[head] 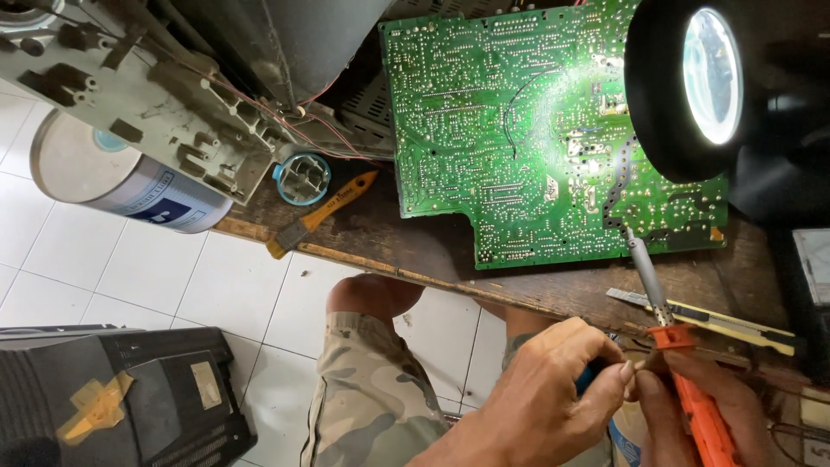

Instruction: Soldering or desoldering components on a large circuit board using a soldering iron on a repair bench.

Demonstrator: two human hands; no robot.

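Lying soldered side up on the wooden counter (536, 281), the green circuit board (484, 112) fills the far middle. Nearer, the soldering iron (670, 346) runs lengthwise from near right to far left, its tip touching the board's near edge. The right hand (709, 398) has its grip closed on the orange handle; the left hand (545, 389) pinches a blue object just beside it.

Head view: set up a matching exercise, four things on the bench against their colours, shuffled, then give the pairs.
Things:
1. circuit board
2. soldering iron handle
3. brush handle
4. magnifier lamp housing

Colours:
A. black
B. yellow
C. green
D. orange

Pairs: 1-C, 2-D, 3-B, 4-A
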